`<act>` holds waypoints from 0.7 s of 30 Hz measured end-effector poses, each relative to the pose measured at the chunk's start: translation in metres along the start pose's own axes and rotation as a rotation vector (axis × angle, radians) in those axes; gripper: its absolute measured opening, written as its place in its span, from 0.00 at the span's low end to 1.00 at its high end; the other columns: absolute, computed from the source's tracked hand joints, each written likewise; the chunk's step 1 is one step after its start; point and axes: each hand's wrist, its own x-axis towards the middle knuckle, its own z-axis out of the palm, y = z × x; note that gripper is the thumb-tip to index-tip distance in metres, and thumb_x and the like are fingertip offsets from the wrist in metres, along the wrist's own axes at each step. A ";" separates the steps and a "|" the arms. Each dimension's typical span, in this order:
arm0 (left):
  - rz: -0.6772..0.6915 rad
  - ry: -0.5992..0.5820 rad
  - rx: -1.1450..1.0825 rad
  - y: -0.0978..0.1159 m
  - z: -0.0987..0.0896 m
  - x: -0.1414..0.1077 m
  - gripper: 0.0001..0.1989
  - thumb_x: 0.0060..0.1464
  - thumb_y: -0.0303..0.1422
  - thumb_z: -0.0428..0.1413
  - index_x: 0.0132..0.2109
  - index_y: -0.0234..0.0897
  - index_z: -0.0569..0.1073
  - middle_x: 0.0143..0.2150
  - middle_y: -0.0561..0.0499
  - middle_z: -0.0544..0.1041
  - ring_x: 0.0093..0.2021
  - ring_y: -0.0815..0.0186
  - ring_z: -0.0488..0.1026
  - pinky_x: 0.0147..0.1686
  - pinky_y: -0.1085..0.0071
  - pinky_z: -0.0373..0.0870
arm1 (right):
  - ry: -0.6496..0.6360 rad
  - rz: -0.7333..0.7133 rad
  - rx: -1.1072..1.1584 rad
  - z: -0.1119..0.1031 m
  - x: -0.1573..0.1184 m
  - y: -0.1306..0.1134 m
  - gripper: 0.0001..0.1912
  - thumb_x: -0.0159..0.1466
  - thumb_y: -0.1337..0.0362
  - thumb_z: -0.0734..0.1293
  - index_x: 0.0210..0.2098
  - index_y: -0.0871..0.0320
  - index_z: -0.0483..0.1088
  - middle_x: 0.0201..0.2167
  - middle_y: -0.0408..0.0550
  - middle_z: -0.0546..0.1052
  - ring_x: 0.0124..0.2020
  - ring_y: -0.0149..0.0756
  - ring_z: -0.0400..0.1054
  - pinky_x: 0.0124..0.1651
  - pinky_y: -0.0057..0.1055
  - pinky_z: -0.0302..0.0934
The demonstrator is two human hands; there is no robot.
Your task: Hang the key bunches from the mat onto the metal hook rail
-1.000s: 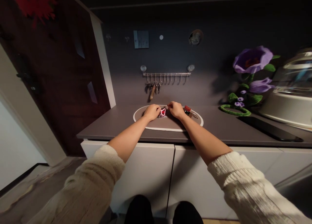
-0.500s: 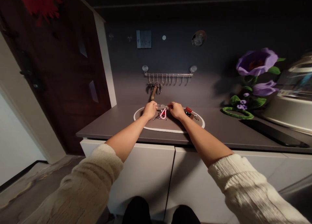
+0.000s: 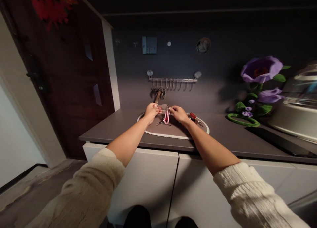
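Observation:
Above an oval brown mat with a white rim (image 3: 170,136), my left hand (image 3: 151,113) and my right hand (image 3: 179,114) face each other a short gap apart. A flat greyish tag-like piece (image 3: 162,106) bridges the gap, its left end between my closed left fingers. My right thumb and fingertips pinch the metal end of a keychain with a pink loop strap (image 3: 166,117), which hangs down. Whether the flat piece and the keychain are joined is too small to tell. Beneath the loop lie small keys (image 3: 162,123).
Behind my hands, a clear hook rail (image 3: 173,80) on the wall carries several keys (image 3: 160,91). Right of my right hand lies a red and black item (image 3: 192,116). Farther right are a purple flower (image 3: 262,69), a black phone-like slab (image 3: 279,140) and a pale appliance (image 3: 294,119).
My left hand has turned, its fingers now more stretched along the flat piece, which shows more plainly. The pink loop now hangs straighter. The whole view has shifted slightly.

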 end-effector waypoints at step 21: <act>-0.050 0.025 -0.343 0.006 0.000 0.002 0.09 0.58 0.24 0.39 0.33 0.33 0.61 0.25 0.51 0.69 0.26 0.72 0.71 0.39 0.65 0.68 | -0.077 0.115 0.681 -0.002 -0.004 -0.009 0.09 0.47 0.61 0.69 0.26 0.60 0.73 0.23 0.43 0.73 0.23 0.25 0.61 0.30 0.24 0.57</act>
